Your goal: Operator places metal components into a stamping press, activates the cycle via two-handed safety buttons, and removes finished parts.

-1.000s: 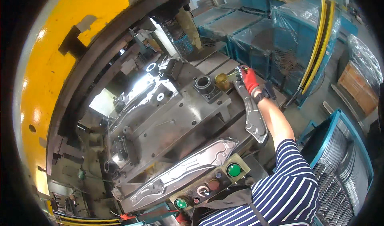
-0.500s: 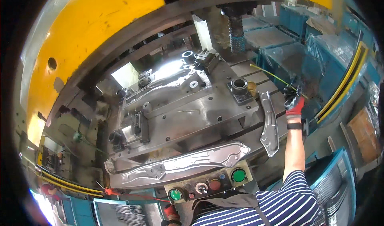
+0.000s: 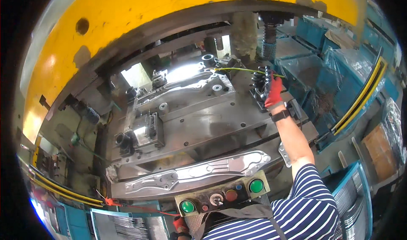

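Yellow-green rod (image 3: 237, 69) | held across right fingers (image 3: 260, 79) | longer end leftward

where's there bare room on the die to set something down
The widest mostly bare patch is the middle of the die plate, between the rear stamped part and the front stamped part. Crowded: right rear, where the right hand holds a yellow-green stick, and left end, with guide bushing and metal block.
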A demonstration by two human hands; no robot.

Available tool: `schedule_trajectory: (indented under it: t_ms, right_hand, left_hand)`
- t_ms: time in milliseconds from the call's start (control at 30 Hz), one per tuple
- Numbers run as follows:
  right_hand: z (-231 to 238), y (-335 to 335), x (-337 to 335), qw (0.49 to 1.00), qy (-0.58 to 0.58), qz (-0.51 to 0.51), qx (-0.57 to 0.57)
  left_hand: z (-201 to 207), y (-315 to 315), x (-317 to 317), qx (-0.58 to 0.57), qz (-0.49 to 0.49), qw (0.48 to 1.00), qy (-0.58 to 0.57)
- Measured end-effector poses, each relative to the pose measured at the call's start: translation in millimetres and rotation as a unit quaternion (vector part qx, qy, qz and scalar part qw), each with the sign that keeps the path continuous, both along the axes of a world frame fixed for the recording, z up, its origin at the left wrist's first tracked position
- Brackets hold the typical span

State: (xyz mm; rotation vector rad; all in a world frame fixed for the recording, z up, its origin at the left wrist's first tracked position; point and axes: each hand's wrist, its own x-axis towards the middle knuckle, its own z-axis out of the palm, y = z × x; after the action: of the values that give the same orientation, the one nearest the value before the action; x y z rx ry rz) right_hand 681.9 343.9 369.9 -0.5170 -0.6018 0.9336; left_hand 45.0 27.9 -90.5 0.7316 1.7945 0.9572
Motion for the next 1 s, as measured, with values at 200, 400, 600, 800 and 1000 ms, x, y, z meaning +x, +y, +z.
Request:
schedule_trajectory:
  t_ms: [200, 400, 600, 800, 1000]
  right_hand:
    - [1.0, 24.6, -17.4, 0.988, -0.098, -0.105, -0.053]
    - [0.8, 24.8, -22.5, 0.983, -0.139, -0.123, -0.011]
    - [1.4, 21.2, -23.5, 0.99, -0.104, -0.084, -0.038]
    - [5.4, 24.5, -21.9, 0.976, -0.172, -0.114, -0.073]
    - [19.5, 37.8, -22.5, 0.87, -0.448, -0.205, -0.012]
  left_hand:
    - [7.9, -13.4, -38.0, -0.073, -0.466, 0.649, 0.596]
    - [0.8, -32.2, -26.7, -0.124, -0.304, 0.823, 0.463]
    - [-2.4, -27.2, -19.4, -0.009, -0.034, 0.994, 0.105]
    - [-4.9, -22.2, -6.4, 0.017, -0.047, 0.993, 0.111]
    - [14.5, -25.3, 12.3, 0.041, 0.038, 0.998, 0.037]
